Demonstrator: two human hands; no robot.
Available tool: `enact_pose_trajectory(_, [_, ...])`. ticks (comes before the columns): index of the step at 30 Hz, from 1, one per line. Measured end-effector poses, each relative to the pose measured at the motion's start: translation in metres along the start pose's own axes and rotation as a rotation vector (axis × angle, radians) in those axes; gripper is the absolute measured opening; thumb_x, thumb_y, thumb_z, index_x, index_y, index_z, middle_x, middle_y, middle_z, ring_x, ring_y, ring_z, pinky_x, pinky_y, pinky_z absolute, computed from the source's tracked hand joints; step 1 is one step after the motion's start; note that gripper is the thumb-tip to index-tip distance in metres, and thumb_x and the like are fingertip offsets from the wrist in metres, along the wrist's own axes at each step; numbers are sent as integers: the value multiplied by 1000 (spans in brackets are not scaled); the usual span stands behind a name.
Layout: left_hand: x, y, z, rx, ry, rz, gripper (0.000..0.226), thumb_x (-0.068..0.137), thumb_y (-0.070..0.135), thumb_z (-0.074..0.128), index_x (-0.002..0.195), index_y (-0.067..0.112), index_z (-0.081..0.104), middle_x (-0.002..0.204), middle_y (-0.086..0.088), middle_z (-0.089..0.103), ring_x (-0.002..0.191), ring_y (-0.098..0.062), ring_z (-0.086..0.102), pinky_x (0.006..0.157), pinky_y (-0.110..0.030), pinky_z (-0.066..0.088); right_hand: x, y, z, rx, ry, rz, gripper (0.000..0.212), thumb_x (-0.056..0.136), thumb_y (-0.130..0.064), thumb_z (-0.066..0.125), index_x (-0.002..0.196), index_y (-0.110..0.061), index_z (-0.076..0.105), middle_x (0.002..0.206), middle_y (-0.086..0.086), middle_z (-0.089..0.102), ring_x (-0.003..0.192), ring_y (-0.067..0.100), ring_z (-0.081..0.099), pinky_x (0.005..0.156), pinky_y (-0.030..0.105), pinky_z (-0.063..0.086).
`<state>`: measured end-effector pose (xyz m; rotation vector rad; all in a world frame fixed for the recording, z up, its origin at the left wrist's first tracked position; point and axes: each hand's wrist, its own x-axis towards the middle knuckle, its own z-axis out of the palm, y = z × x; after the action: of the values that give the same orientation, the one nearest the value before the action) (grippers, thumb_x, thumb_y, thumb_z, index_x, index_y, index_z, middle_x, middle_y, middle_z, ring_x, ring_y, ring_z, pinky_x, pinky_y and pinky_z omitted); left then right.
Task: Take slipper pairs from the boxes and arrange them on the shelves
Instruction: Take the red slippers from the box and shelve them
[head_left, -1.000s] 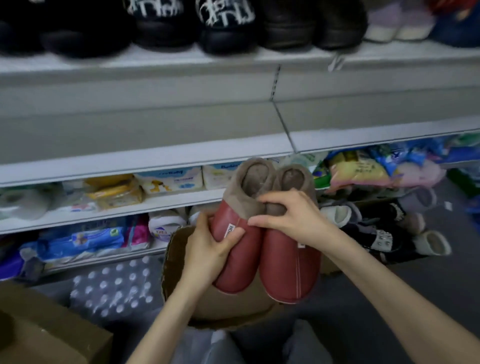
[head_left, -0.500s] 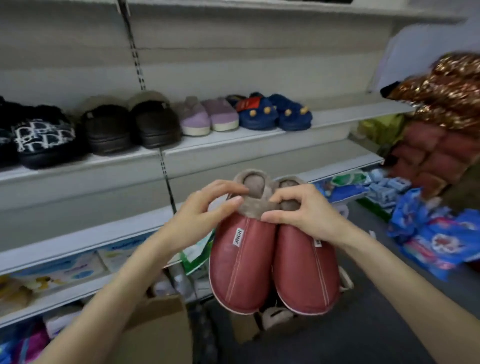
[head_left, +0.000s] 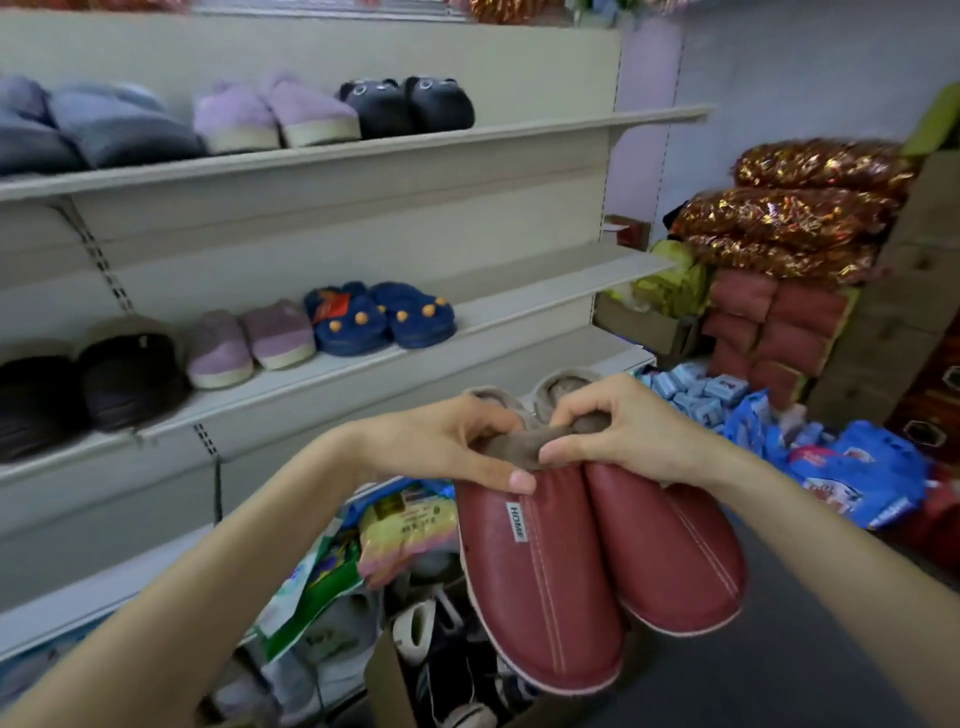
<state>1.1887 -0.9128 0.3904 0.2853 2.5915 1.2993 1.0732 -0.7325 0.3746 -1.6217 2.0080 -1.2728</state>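
Shelf (head_left: 545, 296): blue slippers (head_left: 379, 317); below — box (head_left: 388, 680), perhaps

The bare left forearm (head_left: 234, 561) rose from the lower left corner and the bare right forearm (head_left: 831, 545) from the lower right, meeting mid-view. The left hand (head_left: 441, 441) curled its fingers over the fuzzy collar of the red slipper pair (head_left: 550, 571), its thumb lying flat along the upper. The right hand (head_left: 639, 431), knuckles up, pinched the same collar just beside it, fingers bent and thumb pointing towards the left hand.
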Motion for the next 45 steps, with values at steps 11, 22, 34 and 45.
enact_pose_trajectory(11, [128, -18, 7, -174, 139, 11, 29, 77, 21, 75, 87, -2, 62, 83, -10, 55, 78, -21, 49, 71, -36, 38, 17, 104, -81, -93, -139, 75, 24, 82, -39, 71, 63, -29, 62, 55, -14, 51, 55, -6, 45, 57, 13, 32])
enact_pose_trajectory(22, [234, -27, -46, -169, 242, -72, 31, 81, 21, 71, 95, -6, 65, 86, -23, 63, 78, -22, 58, 72, -42, 48, 84, 189, -185, -106, -208, -9, 20, 80, -48, 66, 81, -28, 64, 76, 2, 70, 67, 11, 61, 69, 29, 47])
enact_pose_trajectory(34, [252, -66, -131, 66, 583, -380, 53, 72, 44, 76, 72, -3, 51, 65, -1, 39, 64, -13, 39, 62, -27, 27, 198, 239, -202, -99, -313, -107, 28, 76, -47, 74, 78, -22, 61, 71, -3, 63, 67, 2, 52, 67, 25, 43])
enact_pose_trajectory(45, [310, -123, -210, 4, 853, -598, 84, 46, 70, 81, 106, 12, 70, 103, -6, 70, 100, -21, 66, 95, -40, 51, 345, 322, -233, 301, -746, 35, 51, 49, -23, 63, 98, -21, 52, 95, 8, 57, 80, 13, 50, 65, 25, 36])
